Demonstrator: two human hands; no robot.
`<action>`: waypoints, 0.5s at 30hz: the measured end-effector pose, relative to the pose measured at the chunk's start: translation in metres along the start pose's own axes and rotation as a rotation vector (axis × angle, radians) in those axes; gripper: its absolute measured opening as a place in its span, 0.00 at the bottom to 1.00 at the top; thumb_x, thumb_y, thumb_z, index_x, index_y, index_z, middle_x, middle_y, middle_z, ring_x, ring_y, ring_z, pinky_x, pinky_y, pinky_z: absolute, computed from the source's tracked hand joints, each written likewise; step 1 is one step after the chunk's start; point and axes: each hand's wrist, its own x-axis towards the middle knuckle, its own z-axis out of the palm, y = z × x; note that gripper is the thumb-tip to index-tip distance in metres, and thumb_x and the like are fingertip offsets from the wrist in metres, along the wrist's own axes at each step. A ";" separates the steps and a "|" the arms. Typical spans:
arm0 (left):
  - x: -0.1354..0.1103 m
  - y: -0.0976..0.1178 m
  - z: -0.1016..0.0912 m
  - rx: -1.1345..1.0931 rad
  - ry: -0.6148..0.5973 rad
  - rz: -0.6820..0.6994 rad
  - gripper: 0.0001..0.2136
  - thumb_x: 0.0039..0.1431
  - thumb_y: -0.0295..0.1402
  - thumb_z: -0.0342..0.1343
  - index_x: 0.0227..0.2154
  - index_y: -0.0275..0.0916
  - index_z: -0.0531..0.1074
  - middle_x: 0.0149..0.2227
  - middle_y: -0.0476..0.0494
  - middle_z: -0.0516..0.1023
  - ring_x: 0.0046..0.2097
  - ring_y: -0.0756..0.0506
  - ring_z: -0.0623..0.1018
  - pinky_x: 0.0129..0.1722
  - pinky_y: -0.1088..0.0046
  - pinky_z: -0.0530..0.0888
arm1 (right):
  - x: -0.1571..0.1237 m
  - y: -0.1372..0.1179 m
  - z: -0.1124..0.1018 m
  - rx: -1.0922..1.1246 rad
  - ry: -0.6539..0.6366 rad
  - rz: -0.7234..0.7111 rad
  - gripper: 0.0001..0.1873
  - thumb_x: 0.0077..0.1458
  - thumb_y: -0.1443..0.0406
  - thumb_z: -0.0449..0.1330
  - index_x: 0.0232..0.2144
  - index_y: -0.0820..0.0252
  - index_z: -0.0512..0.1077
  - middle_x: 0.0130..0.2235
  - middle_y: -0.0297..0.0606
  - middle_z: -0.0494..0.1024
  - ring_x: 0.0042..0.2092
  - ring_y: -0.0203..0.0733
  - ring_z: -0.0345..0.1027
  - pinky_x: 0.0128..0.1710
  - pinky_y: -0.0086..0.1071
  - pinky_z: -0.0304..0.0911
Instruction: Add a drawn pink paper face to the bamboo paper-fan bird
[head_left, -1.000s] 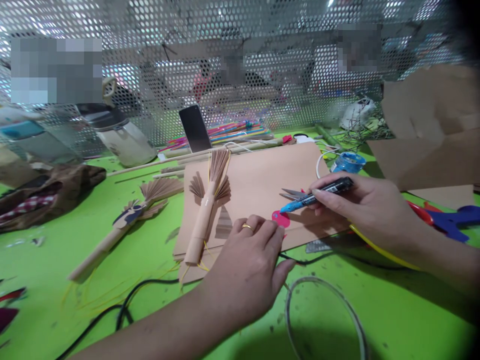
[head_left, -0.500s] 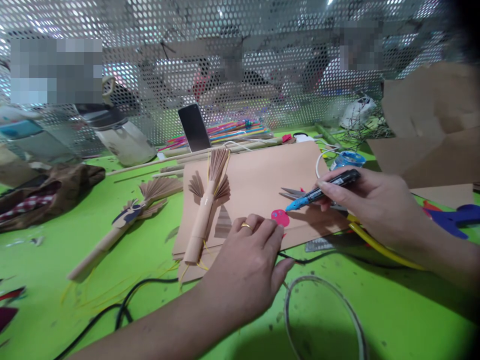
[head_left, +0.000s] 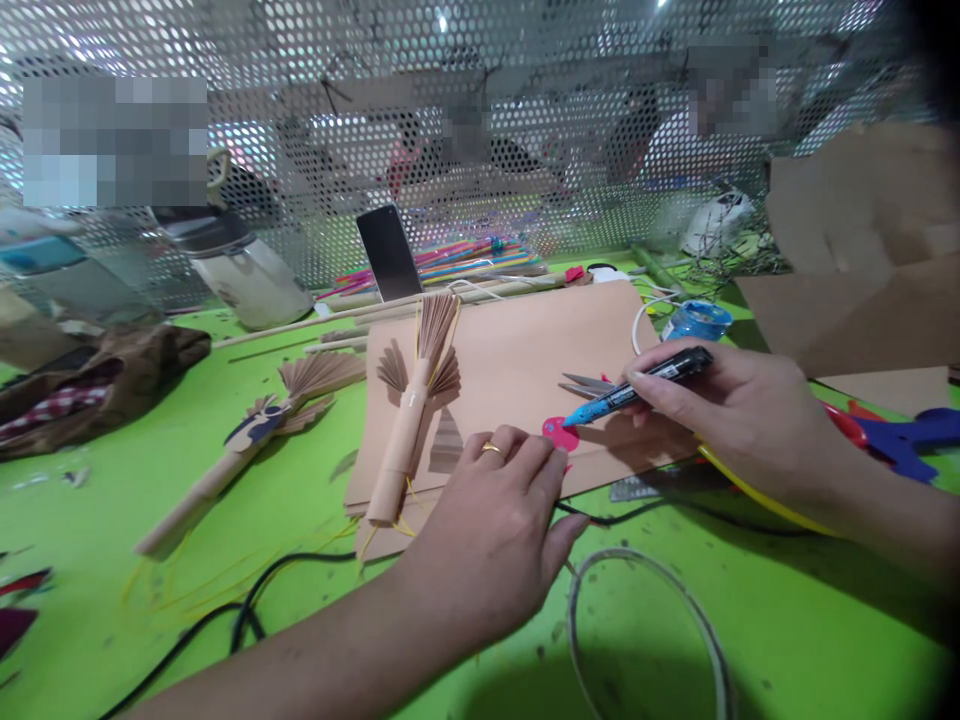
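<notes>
My right hand (head_left: 731, 415) grips a black marker with a blue tip (head_left: 637, 390); the tip touches a small pink paper piece (head_left: 559, 433) on a tan paper sheet (head_left: 525, 360). My left hand (head_left: 491, 530), a gold ring on one finger, lies palm down with its fingertips pressing on the sheet beside the pink piece. A tan paper bird with fan-folded wings and tail (head_left: 411, 415) lies on the sheet left of my left hand. Small scissors (head_left: 589, 384) lie just behind the marker tip.
A second paper bird (head_left: 247, 450) lies on the green table (head_left: 112, 500). Black cable (head_left: 247, 600) and a wire ring (head_left: 652, 610) sit near the front. A phone (head_left: 388, 253), coloured sticks (head_left: 465, 262), a jar (head_left: 236, 270), a blue tape roll (head_left: 697, 320) and cardboard (head_left: 862, 290) stand before a perforated screen.
The marker tip lifted slightly up and right off the pink piece half a second ago, then came back down onto it. My left hand has stayed put.
</notes>
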 end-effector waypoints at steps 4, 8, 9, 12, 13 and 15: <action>0.000 0.000 0.000 0.003 -0.003 -0.001 0.19 0.66 0.42 0.46 0.53 0.36 0.67 0.49 0.39 0.71 0.49 0.37 0.64 0.49 0.52 0.66 | 0.000 0.001 0.000 0.005 -0.016 0.000 0.12 0.54 0.54 0.63 0.33 0.55 0.76 0.31 0.33 0.81 0.32 0.40 0.74 0.33 0.32 0.69; 0.000 0.000 -0.001 0.005 -0.007 -0.001 0.19 0.66 0.42 0.46 0.53 0.36 0.67 0.49 0.39 0.71 0.49 0.37 0.64 0.50 0.51 0.66 | -0.001 0.006 0.000 0.029 -0.043 0.034 0.13 0.53 0.53 0.63 0.35 0.54 0.76 0.34 0.33 0.81 0.34 0.41 0.75 0.35 0.33 0.69; 0.000 0.000 -0.001 0.004 -0.009 -0.003 0.19 0.66 0.42 0.46 0.53 0.36 0.67 0.49 0.39 0.71 0.49 0.37 0.64 0.50 0.51 0.66 | -0.001 0.007 -0.001 0.031 -0.050 0.043 0.13 0.53 0.52 0.63 0.35 0.53 0.76 0.34 0.33 0.81 0.34 0.41 0.75 0.35 0.34 0.69; 0.000 0.000 -0.001 0.002 -0.012 -0.006 0.19 0.66 0.42 0.46 0.53 0.36 0.67 0.49 0.39 0.71 0.50 0.37 0.64 0.50 0.51 0.66 | -0.001 0.007 -0.001 -0.010 -0.059 0.032 0.13 0.53 0.52 0.63 0.36 0.53 0.76 0.33 0.32 0.81 0.33 0.40 0.75 0.35 0.33 0.68; 0.000 0.000 -0.001 0.002 -0.013 -0.005 0.19 0.66 0.42 0.46 0.53 0.36 0.67 0.49 0.39 0.71 0.50 0.37 0.64 0.50 0.51 0.66 | -0.001 0.006 -0.002 -0.029 -0.061 0.020 0.13 0.54 0.53 0.62 0.36 0.53 0.76 0.33 0.32 0.81 0.33 0.40 0.74 0.34 0.33 0.68; 0.000 0.000 0.000 0.005 -0.012 -0.005 0.19 0.66 0.42 0.46 0.53 0.37 0.67 0.49 0.39 0.71 0.50 0.37 0.64 0.50 0.51 0.66 | -0.001 0.004 -0.002 -0.048 -0.069 -0.001 0.12 0.55 0.53 0.62 0.35 0.54 0.76 0.31 0.32 0.80 0.32 0.39 0.73 0.33 0.32 0.67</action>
